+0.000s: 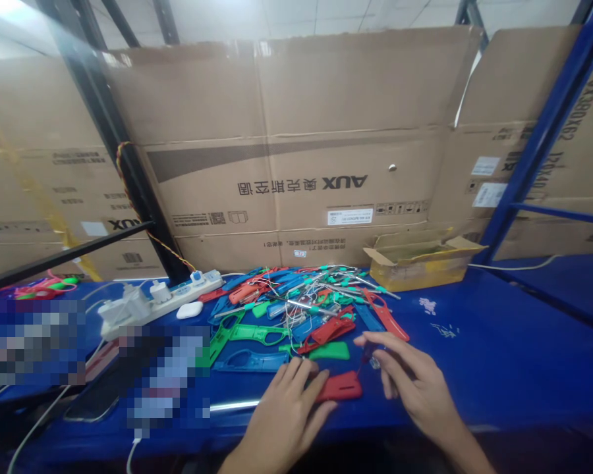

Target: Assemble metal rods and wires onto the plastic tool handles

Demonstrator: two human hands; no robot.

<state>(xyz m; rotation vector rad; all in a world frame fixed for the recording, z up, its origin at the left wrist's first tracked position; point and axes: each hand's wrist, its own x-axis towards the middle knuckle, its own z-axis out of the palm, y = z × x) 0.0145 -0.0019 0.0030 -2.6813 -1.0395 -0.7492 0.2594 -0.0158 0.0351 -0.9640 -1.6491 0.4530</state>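
Observation:
My left hand [289, 411] is closed on a red long-nosed lighter [344, 386] and presses it down near the table's front edge. A silver metal tube [234, 406] sticks out to the left from under that hand. In my right hand [408, 375], thumb and fingers pinch a small dark purplish tool [367, 353], apparently a screwdriver. Its thin tip points down at the right end of the red lighter; I cannot tell whether they touch. Just beyond the hands lie a green handle shell [330, 351] and a blue handle shell [251, 361].
Behind the hands is a heap of lighter parts [296, 303], with shells, metal tubes and wires. An open cardboard box [415, 271] stands at the back right. To the left are a power strip [182, 296], a white earbud case [190, 310] and a phone [96, 398].

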